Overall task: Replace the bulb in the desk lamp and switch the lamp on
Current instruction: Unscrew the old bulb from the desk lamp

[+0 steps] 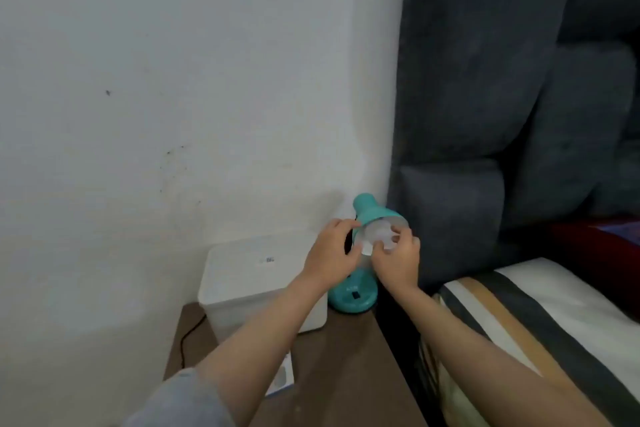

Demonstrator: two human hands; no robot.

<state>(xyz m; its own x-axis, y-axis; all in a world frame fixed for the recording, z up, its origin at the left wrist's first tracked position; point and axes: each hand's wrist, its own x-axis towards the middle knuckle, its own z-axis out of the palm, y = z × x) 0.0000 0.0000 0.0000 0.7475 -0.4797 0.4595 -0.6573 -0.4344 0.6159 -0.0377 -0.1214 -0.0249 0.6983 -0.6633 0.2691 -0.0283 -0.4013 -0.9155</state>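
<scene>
Bedside table (346,357), at lamp (370,215): my left hand (330,258) grips shade, right fingers (398,239) pinch bulb (382,234); judging unscrewing, next twist gently.

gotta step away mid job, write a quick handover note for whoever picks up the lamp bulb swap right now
Left hand: grip on the rim of the teal lamp shade, steadying it.
Right hand: fingers closed on the bulb at the shade's mouth.
Things: the lamp stands on its base at the back of the bedside table, beside a white box. A small bulb carton lies near the table's front edge.
Done: hands are on shade and bulb; I cannot tell whether this is the old or the new bulb.
Left: finish seating the bulb, then switch on; the lamp is unlit.
</scene>
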